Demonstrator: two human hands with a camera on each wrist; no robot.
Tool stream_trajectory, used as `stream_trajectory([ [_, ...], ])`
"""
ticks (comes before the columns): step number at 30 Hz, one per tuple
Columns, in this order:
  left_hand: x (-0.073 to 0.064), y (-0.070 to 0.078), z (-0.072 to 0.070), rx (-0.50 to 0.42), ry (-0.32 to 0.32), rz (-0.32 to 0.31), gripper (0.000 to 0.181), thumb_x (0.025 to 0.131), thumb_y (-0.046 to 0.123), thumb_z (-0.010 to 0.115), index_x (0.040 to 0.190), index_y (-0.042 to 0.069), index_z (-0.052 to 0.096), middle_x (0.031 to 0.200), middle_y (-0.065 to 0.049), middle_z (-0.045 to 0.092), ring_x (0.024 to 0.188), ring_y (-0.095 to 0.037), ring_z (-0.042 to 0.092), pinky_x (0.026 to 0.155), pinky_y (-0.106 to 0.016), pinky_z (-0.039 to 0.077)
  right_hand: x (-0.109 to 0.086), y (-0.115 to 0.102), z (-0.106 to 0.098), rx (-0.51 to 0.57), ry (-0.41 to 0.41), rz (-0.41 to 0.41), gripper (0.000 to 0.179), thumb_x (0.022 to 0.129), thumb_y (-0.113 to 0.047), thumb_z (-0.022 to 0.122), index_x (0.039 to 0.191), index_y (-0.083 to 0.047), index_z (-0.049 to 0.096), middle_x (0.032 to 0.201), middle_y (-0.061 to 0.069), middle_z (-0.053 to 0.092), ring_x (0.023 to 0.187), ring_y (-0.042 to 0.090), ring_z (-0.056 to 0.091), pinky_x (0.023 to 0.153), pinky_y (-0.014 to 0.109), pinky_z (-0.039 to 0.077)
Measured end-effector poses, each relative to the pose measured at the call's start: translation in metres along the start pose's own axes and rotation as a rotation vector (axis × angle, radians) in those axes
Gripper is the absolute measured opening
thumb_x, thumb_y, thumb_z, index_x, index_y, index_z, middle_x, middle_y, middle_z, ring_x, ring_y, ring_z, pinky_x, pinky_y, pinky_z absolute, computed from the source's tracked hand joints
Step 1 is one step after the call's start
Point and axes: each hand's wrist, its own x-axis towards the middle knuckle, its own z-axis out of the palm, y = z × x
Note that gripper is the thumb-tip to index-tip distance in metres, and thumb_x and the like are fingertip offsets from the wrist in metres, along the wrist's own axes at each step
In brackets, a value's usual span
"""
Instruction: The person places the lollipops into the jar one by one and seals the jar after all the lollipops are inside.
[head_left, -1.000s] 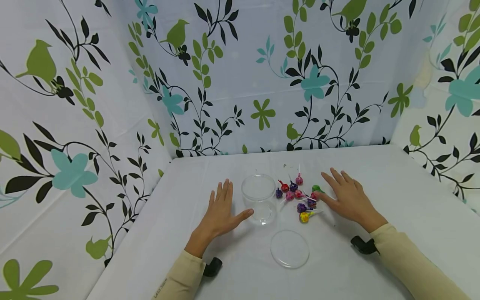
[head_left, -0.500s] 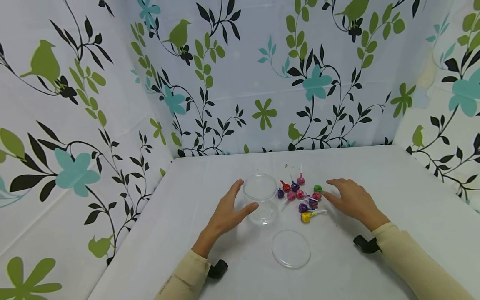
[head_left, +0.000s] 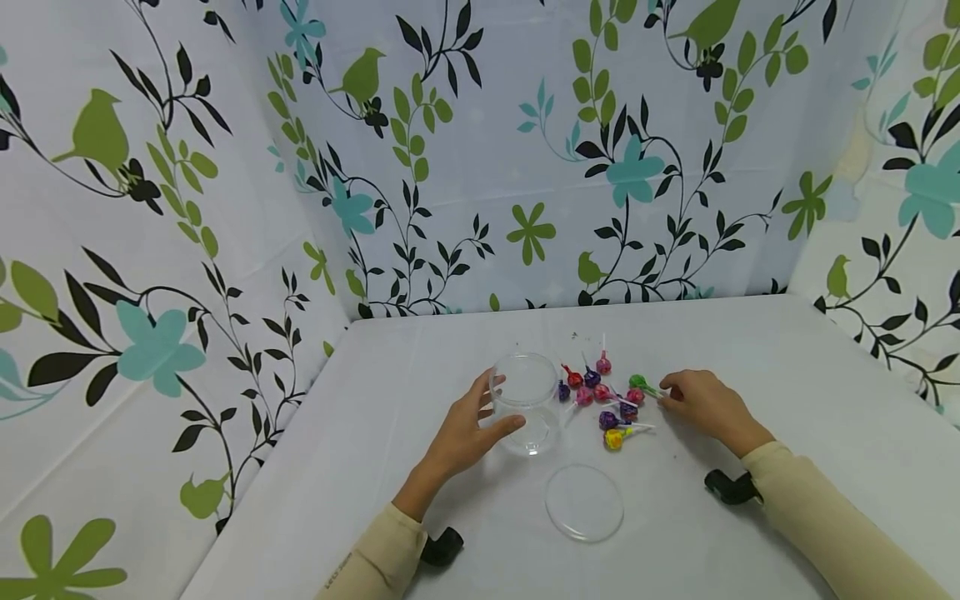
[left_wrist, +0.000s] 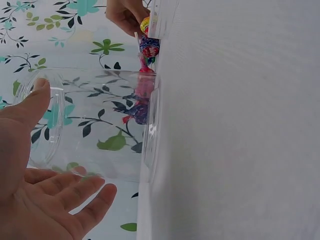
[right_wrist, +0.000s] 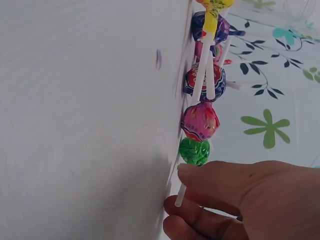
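A white tabletop [head_left: 787,400] carries the parts; from here I see its far edge, both far corners and its two side edges. A clear jar [head_left: 542,421] stands upright, left of centre and closer to the far edge than the other clear part, a round disc [head_left: 585,502] lying flat on the near side. A cluster of wrapped lollipops [head_left: 602,392] lies just beside the jar, toward the right edge. At the cluster's near end lies a yellow lollipop [head_left: 614,439], its stick directed at the right edge.

Left hand [head_left: 463,429]: positioned at the side of the jar that faces the left edge. Grip released, thumb in front, fingers spread behind; whether the skin touches the wall I cannot tell.

Right hand [head_left: 708,407]: positioned at the cluster's side nearest the right edge. Grip engaged on the green lollipop [right_wrist: 195,151], its stick pinched between thumb and finger. The green head is low at the tabletop, just beside a pink lollipop [right_wrist: 201,121].

Both arms wear beige sleeves [head_left: 832,517]. A curtain [head_left: 450,183] printed with birds, leaves and flowers rises behind the far edge.
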Motion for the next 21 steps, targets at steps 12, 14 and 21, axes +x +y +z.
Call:
stream_trajectory([
  [12,-0.0001,-0.0006,0.0005,-0.003,-0.026,0.008,0.090,0.095,0.040,0.079,0.162,0.008,0.030,0.157,-0.016,0.047,0.139,-0.030,0.051,0.106,-0.046,0.051,0.0032,0.0079,0.0039,0.012,0.021,-0.008,0.011,0.093,-0.002,0.075,0.101,0.007,0.075,0.092,0.015,0.071,0.082,0.028,0.064,0.075,0.052,0.060],
  [14,-0.0004,-0.0008,0.0004,-0.010,-0.028,0.013,0.089,0.095,0.040,0.079,0.162,0.008,0.030,0.157,-0.016,0.047,0.138,-0.031,0.051,0.105,-0.047,0.051,0.0031,0.0068,0.0038,0.011,0.038,-0.013,0.011,0.092,-0.001,0.075,0.100,0.007,0.076,0.092,0.016,0.072,0.083,0.030,0.065,0.077,0.053,0.060],
  [21,-0.0007,-0.0004,0.0006,-0.010,-0.033,0.013,0.088,0.095,0.040,0.079,0.162,0.009,0.031,0.157,-0.015,0.047,0.138,-0.031,0.051,0.105,-0.045,0.051,0.0020,-0.0011,0.0004,0.023,0.101,-0.039,0.009,0.092,-0.001,0.076,0.100,0.006,0.077,0.092,0.014,0.073,0.085,0.032,0.067,0.080,0.054,0.060],
])
